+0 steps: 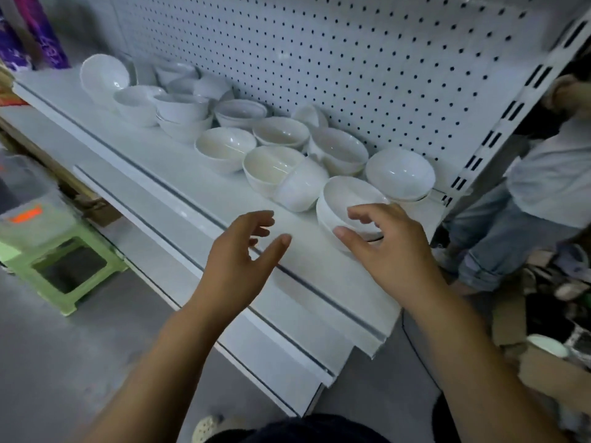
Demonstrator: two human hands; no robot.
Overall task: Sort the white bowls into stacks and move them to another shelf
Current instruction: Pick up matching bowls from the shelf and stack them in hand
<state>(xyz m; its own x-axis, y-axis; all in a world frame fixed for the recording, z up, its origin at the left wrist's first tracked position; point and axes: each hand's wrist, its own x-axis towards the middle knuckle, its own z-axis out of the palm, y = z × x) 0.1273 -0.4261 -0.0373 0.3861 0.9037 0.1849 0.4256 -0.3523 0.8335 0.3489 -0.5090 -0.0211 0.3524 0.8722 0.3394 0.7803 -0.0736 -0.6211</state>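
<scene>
Fingers of the right hand curve over the rim of the nearest white bowl, thumb by its outer wall — whether they actually pinch it I cannot tell. The left hand hovers just beside, fingers loose and spread, holding nothing, above the shelf edge. More white bowls — some nested, some tipped — crowd the shelf along the pegboard.
</scene>
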